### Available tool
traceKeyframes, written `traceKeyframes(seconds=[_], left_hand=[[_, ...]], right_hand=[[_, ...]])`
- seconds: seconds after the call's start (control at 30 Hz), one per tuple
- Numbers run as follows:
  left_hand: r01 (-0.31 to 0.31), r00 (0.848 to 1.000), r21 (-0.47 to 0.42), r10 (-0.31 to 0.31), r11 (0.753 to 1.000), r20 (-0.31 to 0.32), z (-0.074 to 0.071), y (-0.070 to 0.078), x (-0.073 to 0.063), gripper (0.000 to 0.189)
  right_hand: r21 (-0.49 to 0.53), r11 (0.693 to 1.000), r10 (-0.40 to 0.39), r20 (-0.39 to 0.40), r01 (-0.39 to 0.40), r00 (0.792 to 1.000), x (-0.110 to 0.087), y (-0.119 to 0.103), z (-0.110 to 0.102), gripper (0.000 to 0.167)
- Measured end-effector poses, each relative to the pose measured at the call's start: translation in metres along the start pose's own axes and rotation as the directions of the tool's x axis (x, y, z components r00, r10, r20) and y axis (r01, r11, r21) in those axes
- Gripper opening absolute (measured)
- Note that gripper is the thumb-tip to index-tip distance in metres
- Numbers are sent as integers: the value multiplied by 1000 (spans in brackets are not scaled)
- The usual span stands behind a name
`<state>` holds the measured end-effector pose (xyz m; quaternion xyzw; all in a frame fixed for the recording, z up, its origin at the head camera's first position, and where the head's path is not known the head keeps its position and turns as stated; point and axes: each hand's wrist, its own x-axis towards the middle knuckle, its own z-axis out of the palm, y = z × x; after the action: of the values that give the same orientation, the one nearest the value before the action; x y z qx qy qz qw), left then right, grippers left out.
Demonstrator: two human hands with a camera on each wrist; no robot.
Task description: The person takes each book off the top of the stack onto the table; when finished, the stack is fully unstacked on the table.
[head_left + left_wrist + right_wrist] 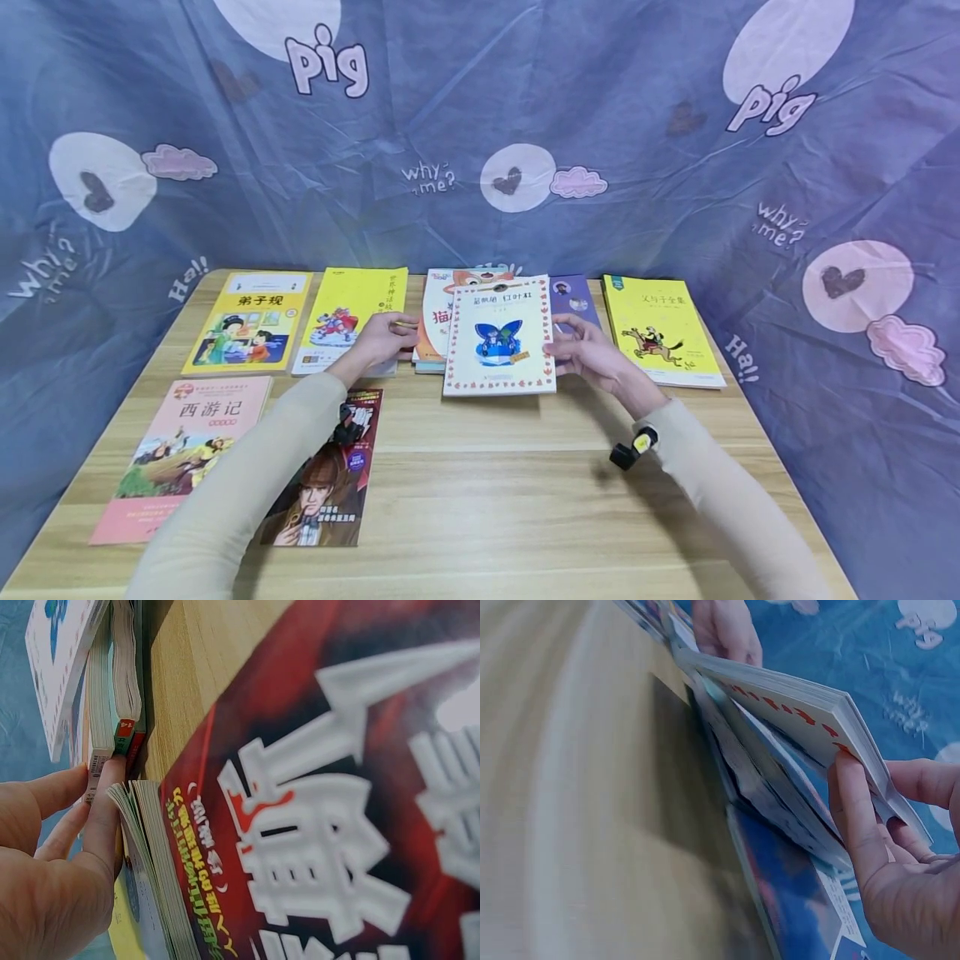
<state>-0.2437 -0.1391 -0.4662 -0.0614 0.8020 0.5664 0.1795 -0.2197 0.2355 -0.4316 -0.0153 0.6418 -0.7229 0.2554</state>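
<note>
A white picture book point(498, 333) with a leafy red border and a blue butterfly figure is tilted over a stack of books in the middle. My right hand point(588, 354) pinches its right edge, thumb on one side and fingers on the other, as the right wrist view shows. Beneath lies an orange-and-white book point(432, 321), partly hidden, on top of others. Fingers of my left hand point(378, 340) touch the left side of this stack. In the left wrist view they rest against the spines point(101, 761), beside a green spine end marked 14.
Yellow books point(356, 312) point(656, 325) flank the stack, with a purple book point(576, 302) behind my right hand. Farther left lies another yellow-and-white book point(251, 321). Nearer are a pink book point(187, 442) and a dark detective book point(322, 492) under my left forearm. A blue patterned cloth hangs behind.
</note>
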Motion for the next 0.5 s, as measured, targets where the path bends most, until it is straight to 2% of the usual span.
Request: traceKeyframes(seconds=[0.23,0.5], left_hand=[[-13,1000,1,13,1000,1,0,0,0,44],[-24,1000,-6,24,1000,14,0,-2,0,45]], right_hand=[[5,1000,-7,82,7,997,-41,16,6,47],[6,1000,1,194,-2,981,-80,37,23,51]])
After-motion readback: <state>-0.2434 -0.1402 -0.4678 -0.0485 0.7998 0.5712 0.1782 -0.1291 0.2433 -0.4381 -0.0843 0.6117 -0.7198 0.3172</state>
